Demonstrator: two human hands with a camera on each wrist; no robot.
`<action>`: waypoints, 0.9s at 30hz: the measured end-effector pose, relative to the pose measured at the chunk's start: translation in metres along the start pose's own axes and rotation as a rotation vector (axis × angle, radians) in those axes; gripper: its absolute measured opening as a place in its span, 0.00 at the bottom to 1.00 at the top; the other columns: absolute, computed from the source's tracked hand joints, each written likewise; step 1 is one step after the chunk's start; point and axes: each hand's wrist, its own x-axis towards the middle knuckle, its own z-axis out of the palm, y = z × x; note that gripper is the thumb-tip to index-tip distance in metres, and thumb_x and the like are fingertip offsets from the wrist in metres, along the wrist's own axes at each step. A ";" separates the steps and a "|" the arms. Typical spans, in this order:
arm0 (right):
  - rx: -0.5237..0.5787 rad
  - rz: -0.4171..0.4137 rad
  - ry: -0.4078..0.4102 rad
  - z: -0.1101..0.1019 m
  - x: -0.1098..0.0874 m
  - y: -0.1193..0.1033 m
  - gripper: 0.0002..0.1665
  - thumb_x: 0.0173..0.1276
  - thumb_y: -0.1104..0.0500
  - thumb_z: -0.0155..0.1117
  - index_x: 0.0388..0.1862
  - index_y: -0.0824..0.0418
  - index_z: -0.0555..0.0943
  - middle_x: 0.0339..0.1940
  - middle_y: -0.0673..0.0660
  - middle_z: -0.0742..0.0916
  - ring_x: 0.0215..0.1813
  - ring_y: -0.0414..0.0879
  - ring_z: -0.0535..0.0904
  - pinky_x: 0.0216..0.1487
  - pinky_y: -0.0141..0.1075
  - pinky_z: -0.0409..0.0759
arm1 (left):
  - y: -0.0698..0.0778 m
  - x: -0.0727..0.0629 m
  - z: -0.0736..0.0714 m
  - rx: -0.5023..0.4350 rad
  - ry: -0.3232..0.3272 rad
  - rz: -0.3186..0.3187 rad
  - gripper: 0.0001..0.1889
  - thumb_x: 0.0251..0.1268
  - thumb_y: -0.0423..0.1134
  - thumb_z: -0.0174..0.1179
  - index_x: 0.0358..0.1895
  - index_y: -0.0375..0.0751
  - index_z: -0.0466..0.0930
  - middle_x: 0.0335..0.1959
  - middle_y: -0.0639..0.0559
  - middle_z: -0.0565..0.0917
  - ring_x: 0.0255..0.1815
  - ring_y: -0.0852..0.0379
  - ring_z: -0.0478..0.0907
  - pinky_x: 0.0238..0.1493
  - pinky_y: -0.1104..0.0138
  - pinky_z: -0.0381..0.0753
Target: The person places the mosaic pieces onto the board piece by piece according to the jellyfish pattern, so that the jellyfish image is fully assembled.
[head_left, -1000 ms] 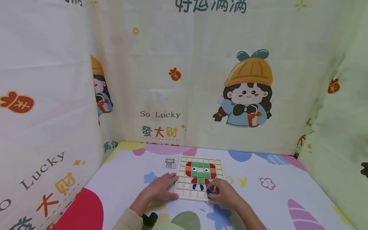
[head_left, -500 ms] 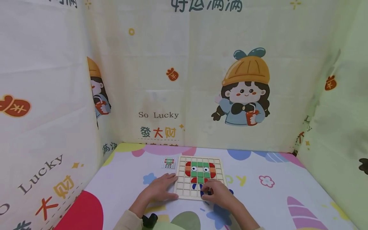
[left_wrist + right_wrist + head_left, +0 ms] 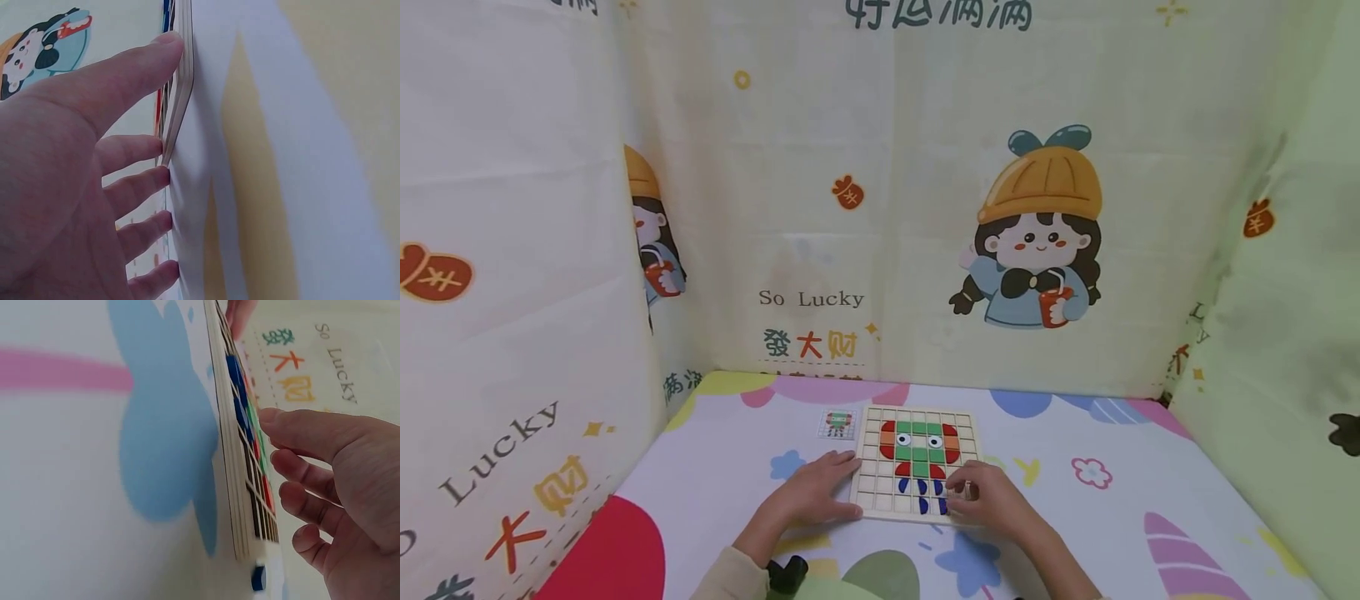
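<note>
A wooden grid board [image 3: 872, 502] lies on the table with red, green and orange pieces, two eye pieces and several dark blue half-round pieces [image 3: 923, 505] in its squares. At its left edge rests my left hand [image 3: 812, 492]; in the left wrist view the thumb touches the board's side and the other fingertips reach the board corner and tabletop. My right hand [image 3: 988, 497] hovers at the lower right part of the board, fingers loosely bent, with nothing visible between them. The right wrist view shows its thumb tip close to the blue pieces.
A small picture card [image 3: 837, 424] with a similar figure on a grid lies left of the board. One loose blue piece [image 3: 259, 578] is on the table beyond the board's right side. Printed cloth walls [image 3: 805, 208] stand around the patterned table [image 3: 1075, 517].
My right hand moved left over the bottom row, then back right. Two blue pieces now show in that row, where one was visible by the fingers before. My left hand stayed put.
</note>
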 end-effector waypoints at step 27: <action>-0.007 0.059 0.009 -0.031 -0.026 0.057 0.10 0.55 0.63 0.73 0.37 0.53 0.86 0.30 0.47 0.81 0.29 0.36 0.69 0.29 0.27 0.70 | -0.001 0.000 0.002 0.008 0.006 -0.005 0.43 0.54 0.62 0.65 0.73 0.51 0.63 0.75 0.51 0.63 0.76 0.41 0.56 0.70 0.40 0.62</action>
